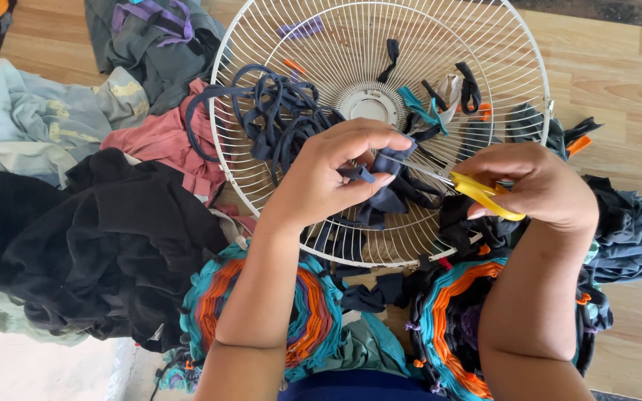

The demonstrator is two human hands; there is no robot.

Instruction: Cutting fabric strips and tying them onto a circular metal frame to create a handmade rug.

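My left hand [336, 174] pinches a dark blue fabric strip [384, 167] over a round white wire fan guard [261, 44]. My right hand [536, 186] grips yellow-handled scissors [477, 189], whose thin blades point left and reach the strip. A bundle of navy fabric loops [276, 111] lies on the guard to the left of the hub [369, 104]. Short black and teal fabric scraps [429, 108] rest on the guard's right side.
Two round woven rag mats in teal, orange and purple [217, 297] [447, 312] lie below my arms. A heap of clothes, black [98, 238], pink [165, 141] and light blue [24, 111], fills the left. Dark blue fabric [633, 230] lies right on the wooden floor [618, 59].
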